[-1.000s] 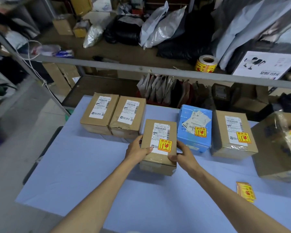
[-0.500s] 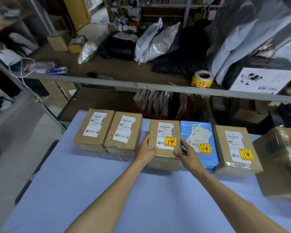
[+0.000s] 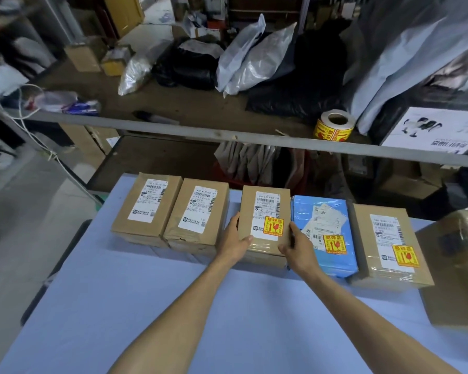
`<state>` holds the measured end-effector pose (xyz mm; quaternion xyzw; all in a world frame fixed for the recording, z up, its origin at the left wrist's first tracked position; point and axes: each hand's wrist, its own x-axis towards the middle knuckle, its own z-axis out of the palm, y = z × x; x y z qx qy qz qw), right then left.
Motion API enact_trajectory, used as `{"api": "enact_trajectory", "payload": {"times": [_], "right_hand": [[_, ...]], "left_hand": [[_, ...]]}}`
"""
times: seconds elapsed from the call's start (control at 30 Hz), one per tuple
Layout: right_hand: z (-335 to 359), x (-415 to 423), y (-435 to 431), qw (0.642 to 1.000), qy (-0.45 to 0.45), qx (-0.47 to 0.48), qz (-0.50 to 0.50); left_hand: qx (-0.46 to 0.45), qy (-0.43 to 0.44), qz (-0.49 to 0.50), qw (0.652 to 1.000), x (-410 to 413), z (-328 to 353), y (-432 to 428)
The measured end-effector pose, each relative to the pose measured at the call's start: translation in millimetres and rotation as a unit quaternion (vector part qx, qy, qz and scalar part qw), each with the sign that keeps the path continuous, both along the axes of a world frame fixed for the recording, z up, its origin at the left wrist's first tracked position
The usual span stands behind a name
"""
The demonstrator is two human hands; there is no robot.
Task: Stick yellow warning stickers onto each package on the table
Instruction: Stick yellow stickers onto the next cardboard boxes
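Two plain brown packages [image 3: 146, 207] [image 3: 197, 215] sit far left on counter [image 3: 152, 306], no yellow sticker yet. Left hand [image 3: 234, 242] and right hand [image 3: 297, 245] clasp sides of middle package [image 3: 265, 225], now slid back into row from nearer counter edge; sticker [image 3: 274, 226] on. Blue package [image 3: 324, 233] and brown package [image 3: 389, 244] already stickered. Large box [image 3: 459, 265] cut off at right edge, blurred. Loose sticker stack out of frame now.

Two bare forearms reaching from the near edge toward the far middle, left hand [image 3: 234, 242] palm inward with thumb on top, right hand [image 3: 297, 248] mirrored opposite, fingers [image 3: 295, 230] loosely curled, both clasping a box [image 3: 265, 211] between them
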<state>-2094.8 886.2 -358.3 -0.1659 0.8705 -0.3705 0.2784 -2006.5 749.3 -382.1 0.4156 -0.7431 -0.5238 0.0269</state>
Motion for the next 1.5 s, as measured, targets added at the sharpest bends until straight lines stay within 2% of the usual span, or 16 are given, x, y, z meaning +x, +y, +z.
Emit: {"api": "enact_trajectory", "payload": {"times": [0.17, 0.23, 0.3, 0.33, 0.4, 0.47, 0.6, 0.83, 1.13, 1.23, 1.37, 1.5], "right_hand": [[12, 12, -7, 0.996, 0.083, -0.028, -0.022], [20, 19, -21, 0.991, 0.125, -0.038, -0.001], [27, 29, -41, 0.99, 0.13, -0.043, 0.031], [31, 36, -52, 0.993, 0.101, -0.048, 0.043], [36, 52, -75, 0.995, 0.054, -0.039, 0.07], [36, 66, -95, 0.994, 0.036, -0.027, 0.095], [21, 84, -125, 0.989, 0.064, -0.009, 0.13], [-3, 89, -137, 0.99, 0.068, 0.077, 0.099], [-1, 133, -105, 0.986, 0.047, 0.124, 0.1], [-4, 153, -81, 0.991, 0.029, 0.091, 0.093], [-12, 171, -47, 0.997, -0.027, -0.008, 0.074], [-14, 182, -15, 0.994, -0.06, -0.053, 0.076]], "left_hand": [[0.035, 0.066, 0.008, 0.997, 6, 17, -8], [-0.028, 0.07, 0.034, 0.997, 12, 28, -22], [-0.113, 0.041, 0.056, 0.991, 25, 34, -44], [-0.147, 0.012, 0.063, 0.987, 34, 36, -55], [-0.178, -0.064, 0.077, 0.979, 54, 33, -75], [-0.184, -0.102, 0.072, 0.975, 69, 26, -88], [-0.164, -0.09, 0.07, 0.98, 82, 19, -100], [-0.149, -0.048, 0.058, 0.986, 95, 1, -99], [-0.027, -0.028, 0.107, 0.993, 149, 1, -72], [-0.001, -0.007, 0.117, 0.993, 176, 0, -56], [0.037, 0.023, 0.143, 0.989, 204, -1, -31], [0.041, 0.043, 0.148, 0.987, 225, -1, -1]]}}
